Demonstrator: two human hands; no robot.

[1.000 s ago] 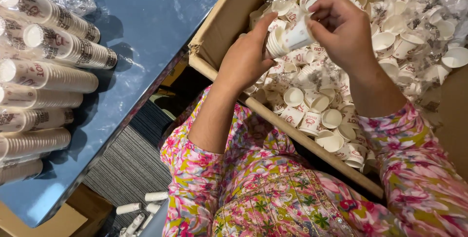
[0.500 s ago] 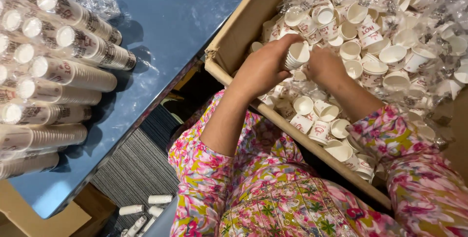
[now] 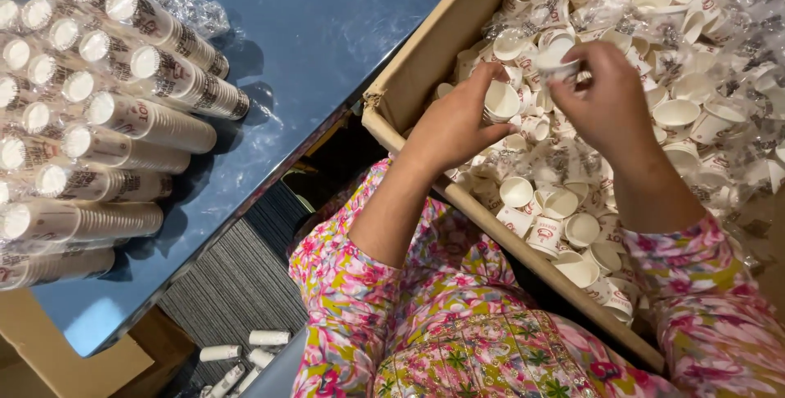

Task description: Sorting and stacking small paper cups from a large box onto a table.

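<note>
A glossy dark blue tabletop (image 3: 327,46) fills the upper left, and along its left edge lie long stacked sleeves of white paper cups in clear plastic wrap (image 3: 90,128), packed side by side with their open rims facing right. Crumpled clear wrap lies just above them at the tabletop's top edge. Off the tabletop's right edge stands a large open brown cardboard box (image 3: 425,62), heaped with loose small white paper cups (image 3: 679,112) mixed with scraps of clear plastic. Below the tabletop, on the grey striped carpet (image 3: 237,283), a few short white cup stacks (image 3: 253,349) lie near the bottom edge.

Both hands reach into the box near its left wall, the arms in flowered pink sleeves. The left hand (image 3: 454,124) has its fingers curled narrowly around a single small white paper cup (image 3: 500,101), mouth turned toward the camera. The right hand (image 3: 609,103), just beside it, pinches another small white cup (image 3: 558,53) between fingertips and thumb, above the heap.
</note>
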